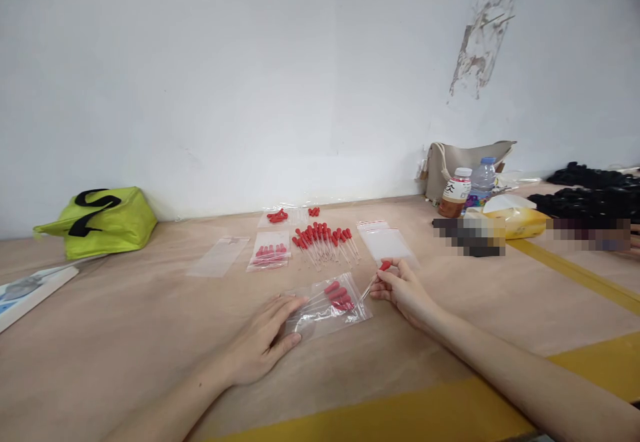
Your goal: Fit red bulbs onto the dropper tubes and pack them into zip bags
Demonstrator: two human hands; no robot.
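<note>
My right hand [403,292] pinches a glass dropper [384,266] by its red rubber bulb. Its glass tube slants down left to the open-looking end of a clear zip bag [305,325]. Several red-bulbed droppers [337,293] lie inside that bag. My left hand [270,335] lies over the bag's left end, fingers stretched out on it and thumb apart. Behind the bag, a fanned pile of loose droppers [323,235] rests on the table, red bulbs toward the wall.
A filled zip bag [270,250] lies left of the pile, flat zip bags [387,242] right of it and another bag [220,257] farther left. Loose red bulbs [277,216] lie behind. A green bag [110,222] stands left; bottles [455,192] and a tissue pack [517,219] stand right.
</note>
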